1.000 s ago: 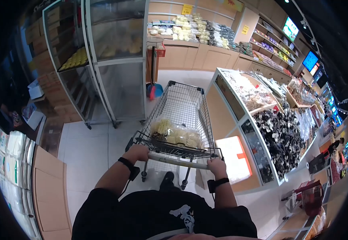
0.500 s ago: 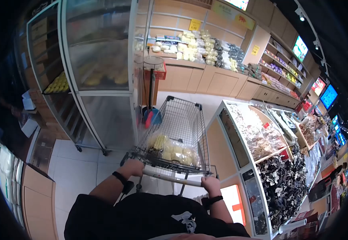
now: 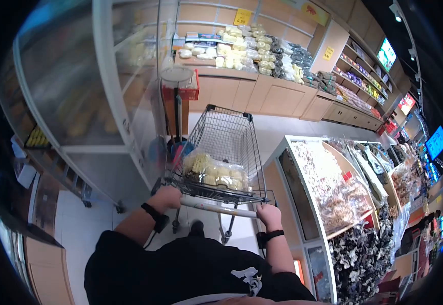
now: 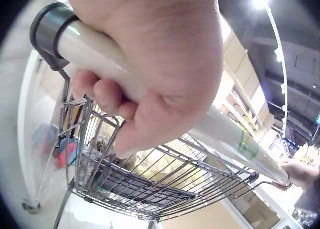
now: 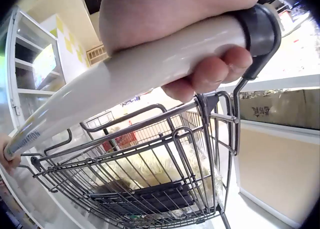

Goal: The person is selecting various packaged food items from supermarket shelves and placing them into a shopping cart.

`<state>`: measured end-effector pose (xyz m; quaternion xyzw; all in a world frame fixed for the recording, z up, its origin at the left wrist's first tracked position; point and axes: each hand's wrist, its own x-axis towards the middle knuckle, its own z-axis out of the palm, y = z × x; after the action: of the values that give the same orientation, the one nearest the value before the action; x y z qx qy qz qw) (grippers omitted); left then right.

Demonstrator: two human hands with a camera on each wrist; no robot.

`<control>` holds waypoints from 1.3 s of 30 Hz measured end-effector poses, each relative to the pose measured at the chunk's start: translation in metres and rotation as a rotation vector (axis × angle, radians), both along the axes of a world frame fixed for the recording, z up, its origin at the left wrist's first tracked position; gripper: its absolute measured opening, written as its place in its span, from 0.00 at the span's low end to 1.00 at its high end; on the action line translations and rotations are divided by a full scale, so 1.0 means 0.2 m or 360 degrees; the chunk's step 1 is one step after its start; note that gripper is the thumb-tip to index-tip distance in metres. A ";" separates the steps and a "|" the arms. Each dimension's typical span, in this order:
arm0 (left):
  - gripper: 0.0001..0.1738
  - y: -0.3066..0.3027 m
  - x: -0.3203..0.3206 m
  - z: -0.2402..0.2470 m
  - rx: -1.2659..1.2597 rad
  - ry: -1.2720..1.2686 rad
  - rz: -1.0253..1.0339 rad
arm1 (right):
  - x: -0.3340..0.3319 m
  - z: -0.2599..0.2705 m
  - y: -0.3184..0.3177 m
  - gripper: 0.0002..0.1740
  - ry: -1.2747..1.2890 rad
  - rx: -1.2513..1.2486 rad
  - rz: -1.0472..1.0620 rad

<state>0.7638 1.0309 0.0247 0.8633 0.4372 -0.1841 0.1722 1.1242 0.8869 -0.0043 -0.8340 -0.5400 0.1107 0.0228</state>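
A wire shopping cart (image 3: 226, 133) stands in front of the person, its pale handlebar (image 3: 219, 208) crossing the near end. The left hand (image 3: 166, 197) grips the handlebar's left end; in the left wrist view its fingers (image 4: 106, 92) curl under the bar. At the other end the right hand (image 3: 269, 217) holds the bar, and the right wrist view shows fingertips (image 5: 209, 74) wrapped beneath it, near the dark end cap (image 5: 260, 30). Clear bags of pale yellow food (image 3: 216, 173) lie in the near part of the basket.
A tall rack with cloudy panels (image 3: 79, 96) stands close on the left. To the right is a display stand heaped with dried goods (image 3: 361, 254). A counter stacked with packaged food (image 3: 237, 53) lines the back. A red basket (image 3: 183, 91) stands left of the cart's far end.
The person and cart have moved forward between the rack and the display stand. The rack now looms larger, and the back counter looks nearer. Both hands keep their grip on the handlebar.
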 end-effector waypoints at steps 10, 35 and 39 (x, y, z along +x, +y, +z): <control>0.17 0.78 0.39 0.00 0.0001 0.0001 -0.0134 | 0.34 0.03 0.67 0.25 0.0082 -0.0126 -0.0147; 0.13 2.67 1.45 0.00 0.0064 0.0051 -0.0389 | 1.41 -0.10 2.18 0.31 0.0770 -0.0333 0.0533; 0.13 2.98 1.62 -0.02 0.0151 0.0081 -0.0425 | 1.48 0.09 2.44 0.32 0.0677 -0.0468 0.0547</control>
<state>1.0883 1.6266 0.0215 0.9160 0.3308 -0.2065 0.0939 1.4195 1.3745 0.0132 -0.6829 -0.6345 0.3620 -0.0047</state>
